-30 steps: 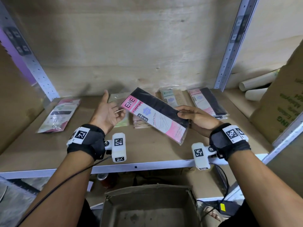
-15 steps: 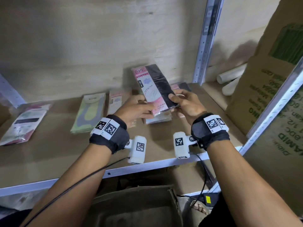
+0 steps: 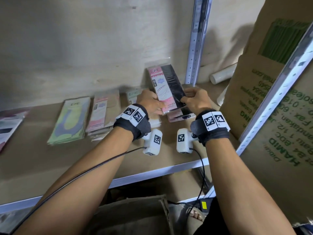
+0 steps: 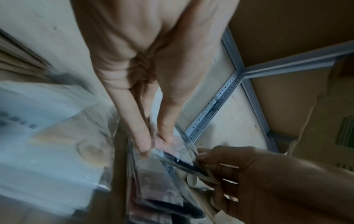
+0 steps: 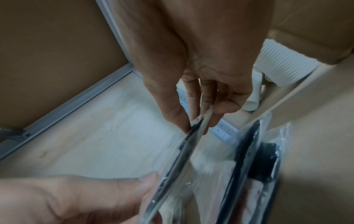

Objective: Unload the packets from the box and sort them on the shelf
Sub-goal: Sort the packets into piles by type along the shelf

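Both hands are up at the right end of the shelf [image 3: 169, 170], sharing one packet. The left hand [image 3: 149, 103] pinches the pink side of the pink and black packet [image 3: 166, 87] near its lower end, thumb on the front and fingers behind, while the right hand [image 3: 196, 100] pinches the black side at the same height. The packet is tilted, its top leaning toward the plywood back wall [image 3: 76, 48], and its lower end hovers just above a small pile of matching packets [image 3: 179, 116] lying flat on the shelf board. From the right wrist the packet shows edge-on, a thin glossy strip caught between thumb and fingers. Further left along the board lie a pale teal packet [image 3: 133, 94] behind the left hand, a pink and beige stack [image 3: 103, 112], a green and blue stack [image 3: 71, 119], and at the far edge another packet [image 3: 8, 122] (blurred, so I cannot tell its print). To the right, past the metal upright [image 3: 197, 41], stand a printed cardboard carton [image 3: 264, 85] and white rolls [image 3: 221, 75]. The open brown box [image 3: 132, 216] sits below the shelf, its contents out of sight.
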Demonstrator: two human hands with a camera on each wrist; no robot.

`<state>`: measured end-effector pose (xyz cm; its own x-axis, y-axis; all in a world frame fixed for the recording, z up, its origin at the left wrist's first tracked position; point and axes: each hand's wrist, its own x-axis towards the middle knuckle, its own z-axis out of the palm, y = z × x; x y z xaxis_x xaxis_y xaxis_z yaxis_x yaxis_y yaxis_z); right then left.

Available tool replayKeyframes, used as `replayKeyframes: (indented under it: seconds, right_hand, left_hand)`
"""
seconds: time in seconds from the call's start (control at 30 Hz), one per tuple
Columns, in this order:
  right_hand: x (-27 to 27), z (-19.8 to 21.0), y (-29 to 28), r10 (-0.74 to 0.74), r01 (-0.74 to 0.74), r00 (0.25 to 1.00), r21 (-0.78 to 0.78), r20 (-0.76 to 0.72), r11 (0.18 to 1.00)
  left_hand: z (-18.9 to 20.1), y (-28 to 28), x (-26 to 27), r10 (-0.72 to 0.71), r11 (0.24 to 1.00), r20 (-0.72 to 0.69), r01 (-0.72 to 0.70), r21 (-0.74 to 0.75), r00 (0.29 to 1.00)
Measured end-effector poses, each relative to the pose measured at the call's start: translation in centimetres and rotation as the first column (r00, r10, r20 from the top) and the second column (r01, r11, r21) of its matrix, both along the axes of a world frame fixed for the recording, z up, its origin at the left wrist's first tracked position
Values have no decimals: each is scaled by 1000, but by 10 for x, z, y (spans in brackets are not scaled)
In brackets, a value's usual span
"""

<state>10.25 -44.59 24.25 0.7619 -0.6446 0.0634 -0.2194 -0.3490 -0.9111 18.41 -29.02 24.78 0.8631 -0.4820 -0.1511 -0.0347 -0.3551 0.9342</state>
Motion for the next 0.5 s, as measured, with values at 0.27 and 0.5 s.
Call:
replayKeyframes:
  seconds: [0.27, 0.5]
  right_hand:
    - [1, -9, -19, -37, 27, 990, -72, -138, 997]
    - [-2, -16, -28, -35, 6, 965, -112, -260, 994]
  left_hand:
    - [-8, -34, 7, 24, 965, 163, -66, 252, 986]
    - [-11, -45, 6, -47, 947, 107, 10, 321, 993]
